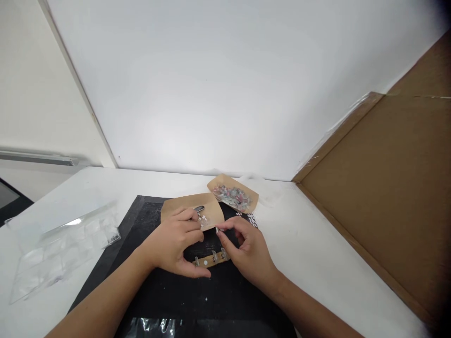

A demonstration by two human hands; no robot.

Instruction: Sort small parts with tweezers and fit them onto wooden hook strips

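My right hand (248, 244) pinches a tiny white piece (217, 230) between thumb and forefinger; its exact kind is too small to make out. With thumb and fingers apart, my left hand (178, 241) reaches over the near brown paper tray (172, 205). Small white and clear bits (203, 219) and a dark metal tool (199, 208) lie in that tray, partly behind the fingers. Between my hands, a narrow tan strip (201, 261) rests on a black mat (169, 300). Small clear upright pieces (214, 256) and a white dot (206, 263) sit on the strip.
Behind is a second paper tray (233, 192) full of small clear, grey and pink pieces. Rows of white dots (252, 219) lie on the mat beside it. A clear compartment box (63, 253) stands open at left. Cardboard (387, 197) borders the right side.
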